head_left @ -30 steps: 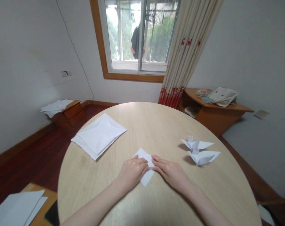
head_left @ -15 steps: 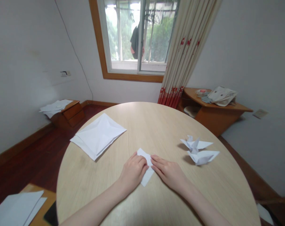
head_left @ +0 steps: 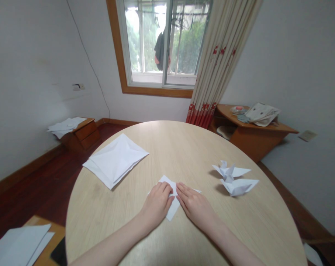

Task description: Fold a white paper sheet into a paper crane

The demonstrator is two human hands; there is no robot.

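A small folded white paper (head_left: pixel 173 208) lies on the round pale wood table (head_left: pixel 184 147), with a point showing below my hands. My left hand (head_left: pixel 156 201) presses its left part, and my right hand (head_left: pixel 193 203) lies flat on its right part. A thin flap sticks out beyond my right fingers. To the left sits a large creased paper square (head_left: pixel 114 160). Two white origami cranes (head_left: pixel 228 171) stand right of my right hand, out of reach of my fingers.
Loose white sheets (head_left: pixel 20 244) and a dark object (head_left: pixel 59 253) lie on a wooden surface at lower left. A low cabinet with papers stands at the far left, and a wooden corner table (head_left: pixel 256 138) with a cloth bag at right. Dark wood floor surrounds the table.
The small paper now spreads wider under my hands, with flaps showing to the left and right. My hands have come closer together on it.
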